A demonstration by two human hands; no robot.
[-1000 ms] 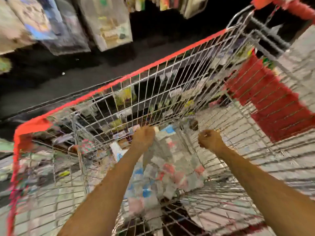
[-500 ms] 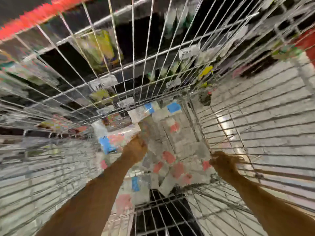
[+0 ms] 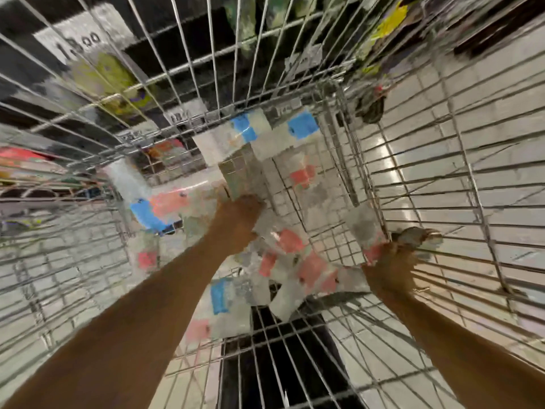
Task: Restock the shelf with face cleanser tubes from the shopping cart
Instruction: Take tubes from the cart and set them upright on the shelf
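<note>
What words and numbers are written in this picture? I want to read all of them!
"1300": on the white price tag at upper left. It is smeared and the second digit is unsure.
Smaller shelf tags: there is print, but it is too blurred to read.
Tubes: only pink and blue patches show, and no letters can be read.

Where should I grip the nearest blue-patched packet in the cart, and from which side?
Likely across the white body of the blue-patched packet, from above: it lies flat on top of the pile, upper face uncovered. Blur hides finer detail.
</note>
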